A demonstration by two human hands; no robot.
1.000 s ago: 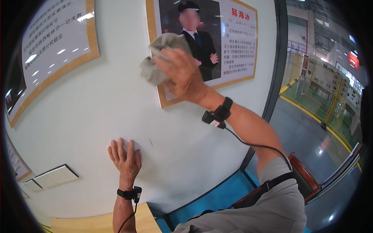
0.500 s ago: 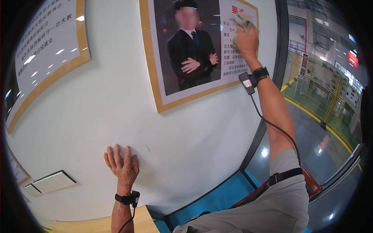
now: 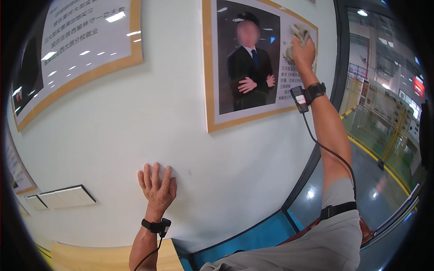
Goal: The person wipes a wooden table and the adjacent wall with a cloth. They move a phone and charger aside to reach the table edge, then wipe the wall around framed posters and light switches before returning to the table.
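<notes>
High on the right, my right hand point(image 3: 304, 53) grips a crumpled grey-white cloth point(image 3: 299, 32) and holds it to the printed side of a framed poster point(image 3: 248, 118). The cloth and fingers cover part of the lettering near the poster's right edge. A photo of a person in a dark suit with folded arms point(image 3: 248, 67) fills the poster's left part. Lower down, my left hand point(image 3: 157, 187) lies with spread fingers against the white wall point(image 3: 113, 149), holding nothing. Each wrist wears a black strap with a small cabled device.
Another tan-bordered poster point(image 3: 90, 67) hangs at upper left. White switch plates point(image 3: 68, 197) sit low on the wall. A dark frame post point(image 3: 342, 54) bounds the wall at right, with yellow fencing point(image 3: 391, 117) beyond. Below are a light wooden surface point(image 3: 108, 255) and a blue panel point(image 3: 253, 235).
The view has shifted, so the wall and posters appear farther right. My right hand and the cloth stay at the poster's right part. My left hand remains flat on the wall.
</notes>
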